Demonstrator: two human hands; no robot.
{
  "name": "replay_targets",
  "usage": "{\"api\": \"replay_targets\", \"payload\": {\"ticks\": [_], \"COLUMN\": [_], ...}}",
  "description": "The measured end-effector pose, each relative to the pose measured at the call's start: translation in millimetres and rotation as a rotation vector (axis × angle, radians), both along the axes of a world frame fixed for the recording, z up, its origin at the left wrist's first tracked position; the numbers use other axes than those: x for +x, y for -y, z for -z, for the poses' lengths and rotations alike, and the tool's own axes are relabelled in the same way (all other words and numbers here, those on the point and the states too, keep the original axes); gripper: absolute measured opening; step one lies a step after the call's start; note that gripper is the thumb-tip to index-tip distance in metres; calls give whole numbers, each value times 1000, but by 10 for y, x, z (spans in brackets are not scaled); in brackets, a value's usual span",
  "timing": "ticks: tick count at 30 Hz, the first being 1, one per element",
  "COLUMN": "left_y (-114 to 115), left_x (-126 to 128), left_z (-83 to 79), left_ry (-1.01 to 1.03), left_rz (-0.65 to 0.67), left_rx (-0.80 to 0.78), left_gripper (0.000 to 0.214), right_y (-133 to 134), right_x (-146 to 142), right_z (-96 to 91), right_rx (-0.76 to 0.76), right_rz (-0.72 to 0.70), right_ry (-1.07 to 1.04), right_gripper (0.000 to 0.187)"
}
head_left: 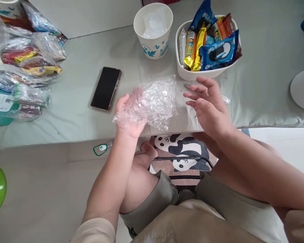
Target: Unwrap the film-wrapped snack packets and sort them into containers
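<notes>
Several crumpled clear plastic bags (158, 103) lie in my left hand (130, 116), which holds them just above the table, its fingers partly seen through the film. My right hand (211, 108) is held to the right of the bags, apart from them, fingers spread and nothing in its grasp. Beyond it stands a white tub (192, 75) filled with wrapped snacks, among them a blue cookie packet (219, 52) and yellow wrapped bars (196, 50). A paper cup (153, 47) with a blue leaf pattern, containing clear plastic, stands behind the bags.
A phone (105, 88) lies left of my left hand. Filled clear packets (38, 71) are piled at the far left. A small white-handled tool (226, 99) lies partly hidden behind my right hand. The cloth-covered table's front edge (66, 139) runs before my knees.
</notes>
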State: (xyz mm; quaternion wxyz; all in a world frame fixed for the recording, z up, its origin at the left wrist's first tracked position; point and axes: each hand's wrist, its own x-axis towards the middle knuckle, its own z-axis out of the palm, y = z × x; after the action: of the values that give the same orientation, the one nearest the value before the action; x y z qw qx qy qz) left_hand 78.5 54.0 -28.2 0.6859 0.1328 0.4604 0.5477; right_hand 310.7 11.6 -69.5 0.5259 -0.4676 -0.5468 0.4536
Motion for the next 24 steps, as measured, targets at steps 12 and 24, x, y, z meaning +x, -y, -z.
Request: {"api": "replay_targets", "payload": {"ticks": [12, 24], "left_y": [20, 68], "left_x": [36, -81], "left_z": [258, 298], "left_ry": [-377, -640], "left_rz": [-23, 341], "left_rx": [221, 617], "left_gripper": [25, 35], "right_y": [-24, -15], "right_x": [-172, -59], "right_z": [-212, -77], "right_rx": [-100, 53], "right_rz": [27, 75], "right_ry": [359, 443], "right_gripper": [38, 47]}}
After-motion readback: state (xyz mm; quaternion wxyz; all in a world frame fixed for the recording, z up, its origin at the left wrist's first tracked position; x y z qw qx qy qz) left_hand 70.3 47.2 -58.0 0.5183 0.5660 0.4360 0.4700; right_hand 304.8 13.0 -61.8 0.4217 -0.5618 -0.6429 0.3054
